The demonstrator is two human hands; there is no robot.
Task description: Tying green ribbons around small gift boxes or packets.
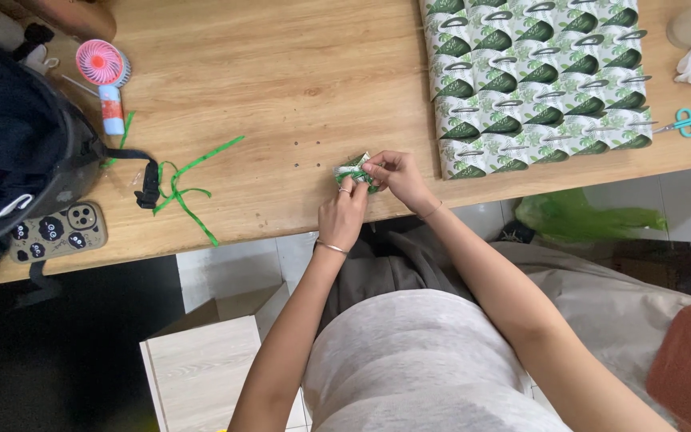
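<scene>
The wooden table (281, 88) fills the upper part of the view; its near edge runs across the middle, with pale floor tiles and a light wooden box (201, 372) below it. At the left edge lies a dark bag (9, 152), with a phone in a patterned case (57, 232) beside it. At the top right sits a flat block of folded pieces (537, 80), white with green leaf print, packed in neat overlapping rows. Loose green ribbon strips (185, 188) lie on the table left of centre. A pink handheld fan (104, 74) lies near the bag. Small teal-handled scissors (681, 122) lie right of the block.

The small folded piece (355, 171), white with the same green print, sits at the near table edge, centre, held just above the surface. The left hand (344, 216) pinches its lower left side with fingertips closed on it. The right hand (397, 178) grips its right side, thumb and forefinger closed on the fold.
</scene>
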